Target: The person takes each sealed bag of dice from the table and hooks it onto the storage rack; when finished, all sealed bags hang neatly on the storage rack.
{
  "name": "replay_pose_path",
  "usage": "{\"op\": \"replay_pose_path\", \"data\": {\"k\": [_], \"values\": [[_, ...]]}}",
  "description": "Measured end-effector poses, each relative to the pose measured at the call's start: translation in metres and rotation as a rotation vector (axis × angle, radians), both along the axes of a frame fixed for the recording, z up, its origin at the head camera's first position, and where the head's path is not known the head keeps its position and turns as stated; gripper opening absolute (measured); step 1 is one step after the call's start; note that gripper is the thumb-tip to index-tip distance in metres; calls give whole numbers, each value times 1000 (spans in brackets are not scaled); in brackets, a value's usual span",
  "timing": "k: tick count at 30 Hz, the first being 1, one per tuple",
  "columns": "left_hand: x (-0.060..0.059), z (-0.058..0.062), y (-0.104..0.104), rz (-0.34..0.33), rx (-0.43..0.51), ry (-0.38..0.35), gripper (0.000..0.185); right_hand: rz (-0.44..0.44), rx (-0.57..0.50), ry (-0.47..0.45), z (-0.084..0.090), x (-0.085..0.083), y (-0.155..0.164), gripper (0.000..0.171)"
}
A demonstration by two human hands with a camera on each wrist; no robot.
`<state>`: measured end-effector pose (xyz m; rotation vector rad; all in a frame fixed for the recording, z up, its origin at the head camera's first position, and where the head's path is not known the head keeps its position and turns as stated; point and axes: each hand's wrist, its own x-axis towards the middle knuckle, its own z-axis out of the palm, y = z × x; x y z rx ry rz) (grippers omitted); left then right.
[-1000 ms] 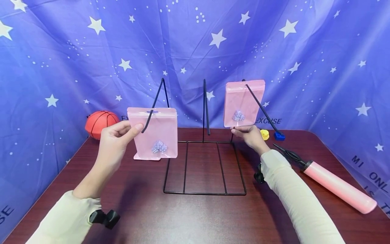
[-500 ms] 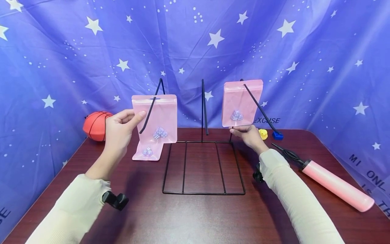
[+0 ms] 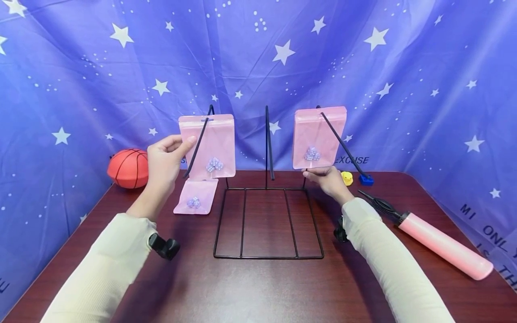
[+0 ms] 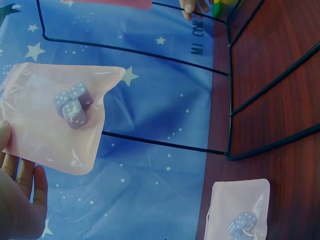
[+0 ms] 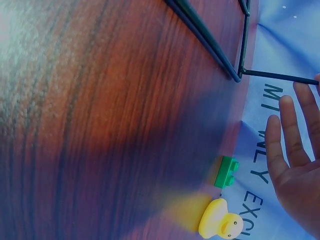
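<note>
Here the left hand point(image 3: 165, 159) is raised beside the rack point(image 3: 267, 188), its grip pinching a pink pouch point(image 3: 210, 146) hung on the left hook. The right hand point(image 3: 325, 176) reaches forward — fingers straight, released, under the right pouch point(image 3: 317, 137).

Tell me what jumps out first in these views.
Two pink bags of dice hang on a black wire rack: the left hand pinches the left bag, and the right hand touches the bottom of the right bag. A third bag lies flat on the table below.
</note>
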<state>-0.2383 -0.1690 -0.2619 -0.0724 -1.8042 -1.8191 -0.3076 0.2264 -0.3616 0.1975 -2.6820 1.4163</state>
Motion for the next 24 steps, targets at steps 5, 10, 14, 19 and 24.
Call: {"op": "replay_pose_path", "data": {"k": [5,10,14,19,24], "values": [[-10,2,3,25,5,-11,17,5,-3,12,-2,0,0,35],[-20,4,6,33,18,-16,19,5,9,30,-3,0,0,35],[-27,5,7,43,25,-18,23,7,9,36,-3,0,0,34],[-33,5,8,49,27,4,14,2,10,34,-2,1,0,34],[-37,5,10,51,34,30,7,2,13,28,-3,1,1,35]]}}
